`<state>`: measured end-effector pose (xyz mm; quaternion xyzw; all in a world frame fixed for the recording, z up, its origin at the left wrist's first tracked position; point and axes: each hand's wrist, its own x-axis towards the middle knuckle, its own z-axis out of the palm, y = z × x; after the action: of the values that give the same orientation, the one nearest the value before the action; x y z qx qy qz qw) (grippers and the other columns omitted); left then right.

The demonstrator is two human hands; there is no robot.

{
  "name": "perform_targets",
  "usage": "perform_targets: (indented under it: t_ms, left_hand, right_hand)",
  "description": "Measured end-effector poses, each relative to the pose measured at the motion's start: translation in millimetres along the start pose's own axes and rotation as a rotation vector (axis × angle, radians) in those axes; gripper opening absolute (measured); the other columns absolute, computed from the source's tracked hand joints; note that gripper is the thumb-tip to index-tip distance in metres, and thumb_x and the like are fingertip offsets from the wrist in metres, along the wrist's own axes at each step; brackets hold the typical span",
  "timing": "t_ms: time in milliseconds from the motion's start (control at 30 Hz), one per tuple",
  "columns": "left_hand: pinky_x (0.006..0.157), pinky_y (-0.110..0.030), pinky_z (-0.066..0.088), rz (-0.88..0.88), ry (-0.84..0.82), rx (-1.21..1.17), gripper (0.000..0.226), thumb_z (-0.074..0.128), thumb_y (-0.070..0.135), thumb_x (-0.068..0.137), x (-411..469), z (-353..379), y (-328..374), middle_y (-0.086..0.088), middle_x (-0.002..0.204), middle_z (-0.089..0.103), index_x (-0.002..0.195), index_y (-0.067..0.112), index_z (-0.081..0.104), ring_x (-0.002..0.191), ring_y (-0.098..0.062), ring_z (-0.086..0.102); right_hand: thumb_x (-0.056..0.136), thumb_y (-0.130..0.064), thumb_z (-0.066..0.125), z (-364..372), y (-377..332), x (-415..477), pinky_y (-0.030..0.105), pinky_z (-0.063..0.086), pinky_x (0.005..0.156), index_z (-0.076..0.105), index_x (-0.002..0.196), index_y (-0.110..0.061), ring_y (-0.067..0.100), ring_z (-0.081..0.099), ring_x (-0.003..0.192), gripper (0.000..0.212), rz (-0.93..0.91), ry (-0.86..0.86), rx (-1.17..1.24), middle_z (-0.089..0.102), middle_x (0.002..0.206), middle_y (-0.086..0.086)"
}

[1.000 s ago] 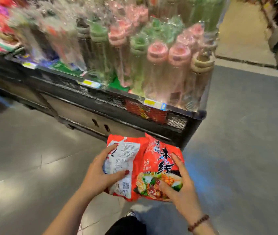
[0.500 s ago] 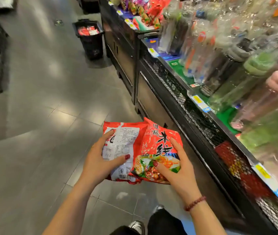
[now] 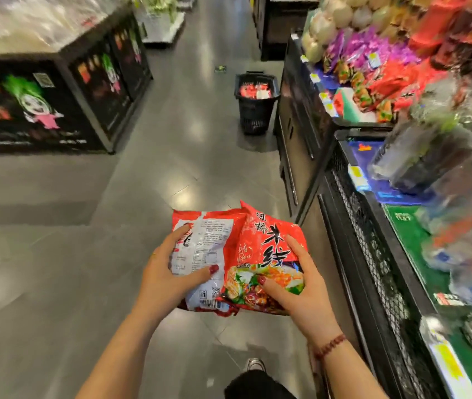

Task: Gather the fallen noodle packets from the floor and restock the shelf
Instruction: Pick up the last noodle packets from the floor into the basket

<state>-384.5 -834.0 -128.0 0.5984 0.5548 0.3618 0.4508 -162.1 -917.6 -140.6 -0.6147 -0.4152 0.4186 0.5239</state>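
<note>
Bottom centre: dark trouser leg (image 3: 257,384) and one shoe (image 3: 254,365) on the grey tiled floor (image 3: 85,254). Just above them are my two forearms, with a red bead bracelet (image 3: 329,345) on the right wrist.

Centre of frame: I'm holding two red noodle packets, well off the floor.
- My left hand (image 3: 162,277) grips the left packet (image 3: 214,234). Its white printed back faces up, my thumb lies across it and my fingers curl round its left edge.
- My right hand (image 3: 301,292) grips the right packet (image 3: 269,246). Its front faces up, showing black characters and a food photo. My thumb presses the photo and my fingers wrap the right edge.
- The right packet overlaps the left one along the middle. There may be more packets underneath; I can't tell.

Right side: a black shelf unit (image 3: 372,269) with a mesh front runs up the frame. Blurred clear-wrapped goods and yellow price tags sit on its green and blue top.

Upper right: on the next shelf section there's a heap of red noodle packs (image 3: 387,84), with purple packs (image 3: 372,50) behind it.

Upper centre: a black basket (image 3: 254,116) stands on the floor against the shelf, with red packets (image 3: 254,90) inside.

Upper left: across the aisle, a black display stand (image 3: 42,110) with cartoon graphics.
</note>
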Motion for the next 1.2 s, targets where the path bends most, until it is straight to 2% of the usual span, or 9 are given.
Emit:
perform_targets:
  t_ms: [133,200,367,500,633,767,900,1033,1200]
  left_hand:
    - [0.086,-0.025,0.054,-0.001,0.061,-0.014,0.079,0.093,0.025,0.059,51,19,23,0.009,0.129,0.058,0.122,0.049,0.051,0.110,-0.005,0.060]
    - [0.080,-0.018,0.051,-0.012,0.089,-0.016,0.078,0.089,0.014,0.065,73,26,26,0.009,0.127,0.057,0.125,0.043,0.049,0.109,-0.004,0.058]
    - [0.085,-0.033,0.057,-0.059,0.108,-0.032,0.079,0.089,0.014,0.066,140,33,26,0.012,0.126,0.058,0.131,0.039,0.051,0.107,-0.005,0.060]
    - [0.073,-0.024,0.059,-0.072,0.105,-0.098,0.079,0.088,0.007,0.065,216,36,20,0.015,0.119,0.061,0.131,0.034,0.052,0.097,-0.003,0.066]
    - [0.065,-0.013,0.055,-0.040,0.116,-0.124,0.076,0.086,0.006,0.067,315,35,18,0.023,0.113,0.056,0.125,0.040,0.050,0.091,0.012,0.062]
    - [0.081,-0.026,0.058,-0.045,0.098,-0.098,0.076,0.086,0.013,0.069,423,23,26,0.011,0.122,0.055,0.125,0.045,0.046,0.106,-0.009,0.060]
    - [0.068,-0.011,0.054,-0.046,0.061,-0.120,0.075,0.086,0.011,0.069,518,13,39,0.019,0.114,0.056,0.124,0.042,0.047,0.096,0.002,0.060]
    - [0.079,-0.025,0.059,-0.081,0.056,-0.140,0.073,0.087,0.014,0.067,601,10,38,0.025,0.114,0.057,0.116,0.051,0.048,0.097,0.002,0.064]
    - [0.084,-0.046,0.059,-0.102,0.099,-0.151,0.072,0.087,0.022,0.068,713,17,25,0.012,0.125,0.058,0.120,0.052,0.046,0.111,-0.018,0.063]
  right_hand:
    - [0.071,-0.008,0.082,-14,-15,74,0.011,0.050,0.076,0.044,0.126,-0.044,-0.003,0.060,0.102,0.076,-0.053,-0.093,0.001,0.054,0.127,-0.009]
    - [0.071,-0.003,0.080,-16,-18,103,0.011,0.050,0.074,0.046,0.127,-0.043,-0.002,0.061,0.101,0.076,-0.051,-0.107,0.005,0.055,0.127,-0.007]
    - [0.073,-0.003,0.079,-9,-15,175,0.014,0.052,0.073,0.046,0.130,-0.040,0.004,0.061,0.105,0.076,-0.014,-0.134,0.020,0.053,0.130,-0.002]
    - [0.074,-0.008,0.079,7,-14,248,0.021,0.056,0.078,0.044,0.131,-0.042,0.011,0.059,0.111,0.075,-0.017,-0.124,0.010,0.049,0.133,-0.003]
    - [0.073,-0.012,0.081,29,-20,345,0.026,0.055,0.087,0.043,0.126,-0.051,0.010,0.058,0.114,0.075,-0.064,-0.106,-0.040,0.049,0.133,-0.005]
    - [0.073,-0.011,0.081,56,-40,449,0.017,0.054,0.075,0.044,0.124,-0.049,0.007,0.060,0.108,0.074,-0.061,-0.103,-0.058,0.052,0.131,-0.005]
    - [0.071,-0.016,0.082,75,-61,535,0.023,0.056,0.079,0.045,0.125,-0.051,0.007,0.060,0.108,0.074,-0.049,-0.086,-0.067,0.052,0.130,-0.007]
    - [0.070,-0.017,0.082,91,-67,615,0.031,0.058,0.083,0.044,0.125,-0.052,0.010,0.060,0.110,0.075,-0.002,-0.076,-0.070,0.051,0.131,-0.006]
    - [0.072,-0.009,0.080,113,-66,739,0.017,0.054,0.071,0.044,0.125,-0.045,-0.001,0.061,0.102,0.074,-0.019,-0.135,-0.060,0.052,0.125,-0.012]
